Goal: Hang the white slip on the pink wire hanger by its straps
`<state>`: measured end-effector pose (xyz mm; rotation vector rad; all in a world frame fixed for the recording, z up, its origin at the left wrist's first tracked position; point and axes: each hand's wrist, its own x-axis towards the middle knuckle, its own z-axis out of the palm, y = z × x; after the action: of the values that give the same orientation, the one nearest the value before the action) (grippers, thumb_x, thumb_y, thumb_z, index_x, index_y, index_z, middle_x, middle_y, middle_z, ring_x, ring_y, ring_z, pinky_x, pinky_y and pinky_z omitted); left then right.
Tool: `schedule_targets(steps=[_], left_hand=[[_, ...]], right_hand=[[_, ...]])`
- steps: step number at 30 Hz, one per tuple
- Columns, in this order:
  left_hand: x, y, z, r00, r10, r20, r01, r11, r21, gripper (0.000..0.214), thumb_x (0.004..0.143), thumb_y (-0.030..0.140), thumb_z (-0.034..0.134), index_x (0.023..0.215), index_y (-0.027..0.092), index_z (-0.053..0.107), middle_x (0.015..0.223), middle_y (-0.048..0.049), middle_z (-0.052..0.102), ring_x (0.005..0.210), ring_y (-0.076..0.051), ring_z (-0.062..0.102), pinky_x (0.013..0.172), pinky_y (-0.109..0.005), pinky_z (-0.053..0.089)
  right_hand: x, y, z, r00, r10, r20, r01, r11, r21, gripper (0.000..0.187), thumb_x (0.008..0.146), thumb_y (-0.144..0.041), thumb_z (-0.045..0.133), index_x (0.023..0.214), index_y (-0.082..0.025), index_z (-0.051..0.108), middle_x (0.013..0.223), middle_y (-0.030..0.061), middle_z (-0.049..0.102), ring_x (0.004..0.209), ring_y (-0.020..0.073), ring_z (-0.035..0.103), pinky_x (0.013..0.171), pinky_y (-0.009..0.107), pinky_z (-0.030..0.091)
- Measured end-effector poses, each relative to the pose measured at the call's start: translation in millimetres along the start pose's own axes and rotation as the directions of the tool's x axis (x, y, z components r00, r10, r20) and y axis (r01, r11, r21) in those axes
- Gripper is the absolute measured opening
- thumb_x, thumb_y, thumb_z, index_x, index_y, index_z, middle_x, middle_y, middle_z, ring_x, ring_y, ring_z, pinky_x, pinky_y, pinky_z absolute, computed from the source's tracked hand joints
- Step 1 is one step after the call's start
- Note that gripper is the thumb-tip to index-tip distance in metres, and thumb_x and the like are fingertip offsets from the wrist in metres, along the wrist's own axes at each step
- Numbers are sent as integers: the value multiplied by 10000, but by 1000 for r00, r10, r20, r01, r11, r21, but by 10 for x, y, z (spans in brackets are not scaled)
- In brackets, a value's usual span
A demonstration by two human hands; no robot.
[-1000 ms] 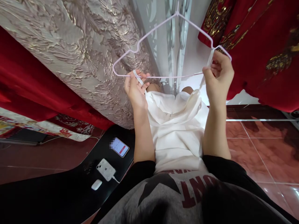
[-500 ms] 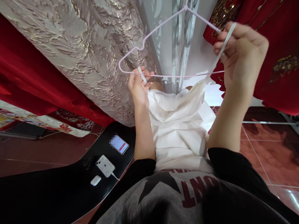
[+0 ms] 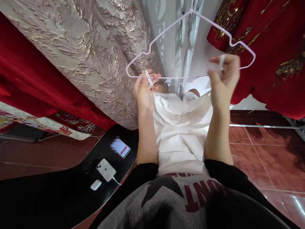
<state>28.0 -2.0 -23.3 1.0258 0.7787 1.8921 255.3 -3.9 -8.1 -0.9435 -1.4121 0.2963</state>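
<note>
A pale pink wire hanger [image 3: 166,28] hangs in front of me, hook at the top. A white garment [image 3: 182,127] with thin straps droops below it, down toward my lap. My left hand [image 3: 144,90] pinches the left strap against the hanger's bottom bar near its left end. My right hand [image 3: 224,78] is closed on the right strap, just below the hanger's right shoulder.
A gold-patterned fabric [image 3: 90,54] and a red curtain [image 3: 28,86] fill the left; red embroidered cloth [image 3: 274,54] hangs at right. On a black surface [image 3: 59,197] lie two phones [image 3: 120,148] [image 3: 106,170] and a white earbud case [image 3: 96,184]. Red floor tiles [image 3: 267,152] spread right.
My right hand, raised high with the strap half a second ago, has come back down beside the hanger's right end. The hanger has shifted slightly to the right. My left hand has kept its grip.
</note>
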Motion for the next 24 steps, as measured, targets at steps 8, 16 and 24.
schedule_targets(steps=[8, 16, 24], left_hand=[[36, 110, -319, 983, 186, 13, -186, 978, 98, 223, 792, 157, 621, 1004, 186, 682, 1014, -78, 740, 905, -216, 710, 442, -185, 421], [216, 206, -496, 896, 441, -56, -405, 861, 307, 221, 802, 307, 763, 1005, 237, 713, 1083, -34, 702, 1082, -240, 642, 752, -285, 556], [458, 431, -104, 892, 287, 348, -417, 818, 396, 177, 827, 11, 769, 805, 146, 657, 787, 36, 628, 782, -111, 567, 744, -230, 468]], right_hand=[[-28, 295, 243, 994, -12, -109, 0, 995, -102, 322, 868, -424, 592, 1096, -249, 447, 931, 4, 610, 807, 139, 608, 697, 316, 481], [11, 284, 200, 993, 56, -108, -49, 997, 63, 333, 812, -351, 660, 1043, -247, 445, 806, -25, 587, 753, 122, 596, 646, 261, 456], [-22, 191, 275, 990, 30, -137, -12, 991, 135, 275, 753, -185, 658, 953, -241, 477, 690, -48, 526, 649, 110, 532, 676, 292, 443]])
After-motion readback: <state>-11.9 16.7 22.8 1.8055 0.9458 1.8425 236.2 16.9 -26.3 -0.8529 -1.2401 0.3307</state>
